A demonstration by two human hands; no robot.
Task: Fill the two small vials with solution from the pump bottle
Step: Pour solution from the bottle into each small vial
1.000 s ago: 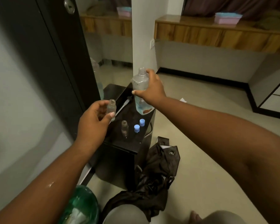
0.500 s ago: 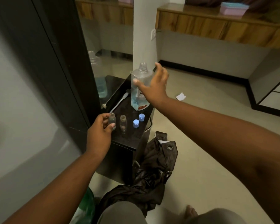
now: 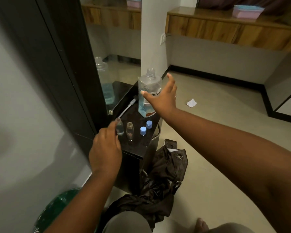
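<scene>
A clear pump bottle (image 3: 149,88), neck open, stands on the small black table (image 3: 136,149) with a little blue liquid at its bottom. Its pump with tube (image 3: 127,107) lies beside it. My right hand (image 3: 161,98) hovers open just right of the bottle, fingers spread, not gripping it. Two small uncapped vials stand upright near the front: the left vial (image 3: 120,127) holds some clear liquid, while the right vial (image 3: 130,130) looks almost empty. My left hand (image 3: 106,148) is at the left vial, fingertips beside it, loosened. Two blue caps (image 3: 143,130) (image 3: 149,124) sit to the right.
A mirrored cabinet door (image 3: 107,78) left of the table reflects the bottle. A dark cloth bag (image 3: 165,174) lies on the floor against the table's front. A green plastic bag (image 3: 57,209) sits at bottom left, and a paper scrap (image 3: 191,102) lies on the floor.
Both hands lowered their loads: the bottle and the left vial now stand on the table. My right hand has opened off the bottle, and my left hand's fingers have loosened from the vial.
</scene>
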